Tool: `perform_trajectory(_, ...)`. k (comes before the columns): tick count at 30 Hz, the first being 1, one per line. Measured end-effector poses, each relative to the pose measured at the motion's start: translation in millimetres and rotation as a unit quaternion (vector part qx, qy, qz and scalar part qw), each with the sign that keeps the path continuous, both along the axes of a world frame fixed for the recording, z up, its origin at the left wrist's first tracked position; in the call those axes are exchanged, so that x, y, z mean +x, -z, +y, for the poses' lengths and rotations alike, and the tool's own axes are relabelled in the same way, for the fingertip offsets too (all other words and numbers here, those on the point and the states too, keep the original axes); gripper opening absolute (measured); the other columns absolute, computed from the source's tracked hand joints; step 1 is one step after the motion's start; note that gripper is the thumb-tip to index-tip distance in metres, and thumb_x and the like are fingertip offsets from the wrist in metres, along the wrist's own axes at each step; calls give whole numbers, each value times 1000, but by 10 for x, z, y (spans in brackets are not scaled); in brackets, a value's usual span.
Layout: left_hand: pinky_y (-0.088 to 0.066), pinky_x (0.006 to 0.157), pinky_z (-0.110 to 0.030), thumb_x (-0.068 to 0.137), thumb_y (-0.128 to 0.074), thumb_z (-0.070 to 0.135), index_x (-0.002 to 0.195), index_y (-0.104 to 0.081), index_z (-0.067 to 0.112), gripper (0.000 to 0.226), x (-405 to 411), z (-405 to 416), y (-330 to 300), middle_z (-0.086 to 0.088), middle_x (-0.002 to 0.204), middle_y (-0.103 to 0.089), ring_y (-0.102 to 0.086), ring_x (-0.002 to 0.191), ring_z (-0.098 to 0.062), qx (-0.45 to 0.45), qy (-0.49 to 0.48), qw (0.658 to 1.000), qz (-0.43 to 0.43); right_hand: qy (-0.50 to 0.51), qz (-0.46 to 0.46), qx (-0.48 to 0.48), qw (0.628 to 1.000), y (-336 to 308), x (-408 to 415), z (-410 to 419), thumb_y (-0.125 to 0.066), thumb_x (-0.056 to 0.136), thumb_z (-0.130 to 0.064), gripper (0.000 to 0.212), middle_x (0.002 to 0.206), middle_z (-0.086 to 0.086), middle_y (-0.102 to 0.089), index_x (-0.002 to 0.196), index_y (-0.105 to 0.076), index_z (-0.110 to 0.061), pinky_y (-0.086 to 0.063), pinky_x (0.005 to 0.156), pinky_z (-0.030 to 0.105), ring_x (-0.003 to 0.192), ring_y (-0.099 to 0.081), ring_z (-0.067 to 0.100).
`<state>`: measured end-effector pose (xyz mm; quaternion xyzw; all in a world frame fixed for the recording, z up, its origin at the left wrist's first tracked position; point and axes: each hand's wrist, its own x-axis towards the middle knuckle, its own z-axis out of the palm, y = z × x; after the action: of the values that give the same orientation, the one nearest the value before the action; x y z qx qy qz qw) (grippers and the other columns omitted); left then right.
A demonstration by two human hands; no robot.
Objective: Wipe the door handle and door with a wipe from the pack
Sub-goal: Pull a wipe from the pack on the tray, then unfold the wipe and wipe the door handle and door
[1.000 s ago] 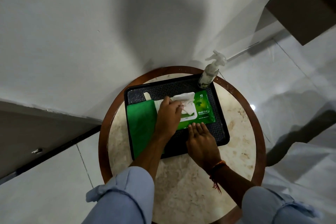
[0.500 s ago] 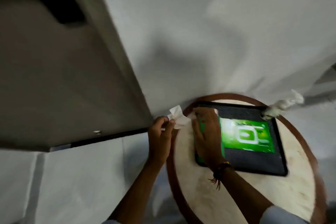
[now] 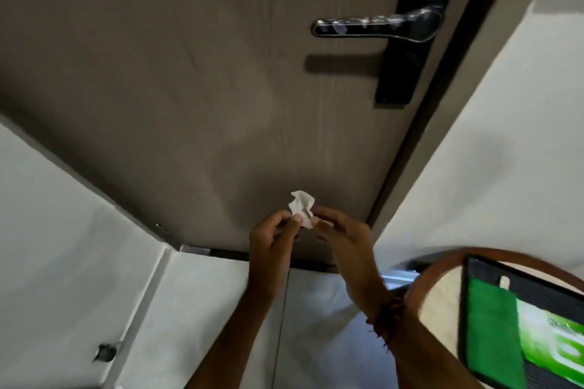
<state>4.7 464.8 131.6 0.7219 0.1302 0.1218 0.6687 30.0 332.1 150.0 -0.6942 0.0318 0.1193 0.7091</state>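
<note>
- The left hand point(image 3: 271, 234) and right hand point(image 3: 343, 232) both pinch a crumpled white wipe point(image 3: 301, 208) between their fingertips.
- The wipe is apart from the door point(image 3: 189, 73); the handle point(image 3: 376, 25) lies well off at one o'clock.
- The pack point(image 3: 556, 341) sits at four o'clock on the tray point(image 3: 537, 281).
- Judged so: fetching is done, all wiping is left.

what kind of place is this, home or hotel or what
Indoors at a doorway, likely a home or hotel-style room, though I can't tell which. A grey wood-grain door with a dark lever handle, pale tiled floor, and a small round table holding a tray beside it.
</note>
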Motion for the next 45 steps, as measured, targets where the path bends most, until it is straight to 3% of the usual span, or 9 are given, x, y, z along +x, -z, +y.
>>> perform_trajectory(7,-61,67,-24,99,-60,1,80,-74,23,31,69,239,-141,11,82,-79,-75,83,-9,-26,-63,997,-30,36,200,199,959,-155,257,61,-59,101,-22,22,112,10,-80,116,-71,-11,-58,86,36,109,-74,28)
perform_trajectory(10,-63,74,-40,97,-63,-1,101,-71,5,11,139,236,-108,-7,99,-77,-74,94,-23,9,-62,998,-15,35,190,227,955,-206,316,-13,-58,102,-22,21,104,7,-83,109,-74,-11,-64,73,28,102,-77,26)
perform_trajectory(15,-56,82,-12,88,-75,13,124,-59,21,40,213,129,-168,-2,121,-61,-62,109,-12,182,-72,974,-112,45,131,165,976,-245,333,-142,-58,101,-23,30,115,17,-76,119,-69,-2,-65,70,25,97,-78,26)
perform_trajectory(19,-58,87,-29,89,-65,47,117,-67,13,44,319,-43,-240,-6,116,-61,-59,109,-19,351,78,924,-132,72,131,166,975,-282,359,-277,-60,100,-21,30,117,19,-74,120,-67,0,-65,66,23,96,-78,29)
perform_trajectory(24,-62,83,-42,91,-68,40,111,-73,5,41,389,-245,-195,-13,105,-70,-65,100,-26,415,107,894,-135,74,124,193,970,-254,392,-432,-63,99,-21,30,115,19,-77,119,-68,1,-67,75,28,95,-80,26)
perform_trajectory(30,-63,73,-41,92,-75,15,93,-75,3,12,512,-402,-224,-12,88,-74,-71,81,-22,299,69,942,-136,38,40,164,985,-235,370,-587,-76,73,-25,22,99,9,-82,93,-79,-15,-66,88,30,98,-79,26)
perform_trajectory(35,-64,73,-37,92,-73,9,87,-76,-1,12,597,-434,-264,-14,82,-76,-73,77,-23,149,77,983,-70,46,5,108,993,-279,423,-662,-68,86,-16,10,92,4,-80,92,-76,-16,-65,84,27,85,-79,16)
perform_trajectory(39,-63,76,-24,93,-67,-1,91,-77,-4,11,637,-463,-282,-14,85,-78,-76,79,-21,85,102,989,-63,18,-13,99,995,-342,439,-673,-62,92,-12,13,83,-7,-81,92,-74,-17,-65,76,18,81,-79,12)
perform_trajectory(45,-65,76,-33,93,-67,3,93,-77,-1,10,673,-473,-297,-16,89,-79,-77,81,-26,76,92,991,-66,26,-43,65,997,-348,481,-670,-65,79,-30,13,76,-18,-80,86,-74,-24,-64,76,16,76,-78,5)
